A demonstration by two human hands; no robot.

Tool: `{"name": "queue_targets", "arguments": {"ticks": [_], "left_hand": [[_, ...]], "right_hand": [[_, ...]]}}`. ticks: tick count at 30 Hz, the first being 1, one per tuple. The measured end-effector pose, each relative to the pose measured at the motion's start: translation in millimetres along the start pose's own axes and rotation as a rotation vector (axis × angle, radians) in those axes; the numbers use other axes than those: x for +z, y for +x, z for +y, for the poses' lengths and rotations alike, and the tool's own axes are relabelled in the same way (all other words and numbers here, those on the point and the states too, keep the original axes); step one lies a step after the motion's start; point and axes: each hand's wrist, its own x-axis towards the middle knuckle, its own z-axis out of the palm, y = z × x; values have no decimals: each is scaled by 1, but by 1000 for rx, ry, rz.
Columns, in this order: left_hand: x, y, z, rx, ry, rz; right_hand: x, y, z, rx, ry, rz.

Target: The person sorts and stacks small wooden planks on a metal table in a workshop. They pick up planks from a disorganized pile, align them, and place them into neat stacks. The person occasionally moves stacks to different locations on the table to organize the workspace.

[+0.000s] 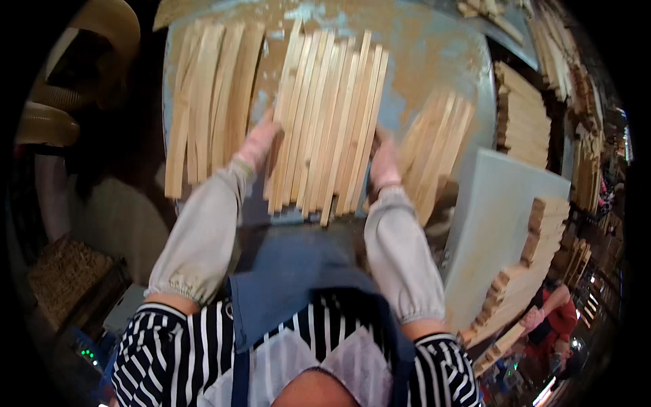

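A row of long, pale wooden strips (322,125) lies on the worn blue-and-brown table in front of me, their near ends uneven. My left hand (260,140), in a pinkish glove, presses against the left side of the row. On the opposite side my right hand (384,161), gloved alike, grips the row, so the strips sit between both hands. The fingertips of each hand are partly hidden by the wood. To the left lie wider boards (217,102), close to my left hand. Another group of strips (434,146), somewhat blurred, rests just right of my right hand.
The table's bare surface (434,41) shows beyond the strips. At the right stands a grey panel (498,203), with stacked wood blocks (536,237) beside it. More stacked boards (522,115) lie farther right. A person in red (559,315) is at the lower right. Ribbed ducting (102,34) curves at the upper left.
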Motion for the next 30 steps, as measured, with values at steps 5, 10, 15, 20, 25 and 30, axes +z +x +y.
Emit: {"name": "queue_targets", "arguments": {"ticks": [5, 10, 15, 20, 25, 30], "left_hand": [[-26, 2, -37, 20, 345, 55], [-12, 15, -39, 11, 993, 268], [-3, 12, -39, 158, 350, 110], [-67, -37, -12, -236, 43, -65], [-18, -81, 8, 29, -36, -135], [30, -60, 58, 158, 142, -326]], "right_hand": [[-35, -2, 28, -113, -197, 350], [-20, -2, 36, -654, -1334, 353], [14, -9, 60, -583, -843, 451], [26, -58, 102, -253, -280, 31], [23, -109, 50, -307, -503, 171], [-1, -182, -1, -520, -465, 421]]}}
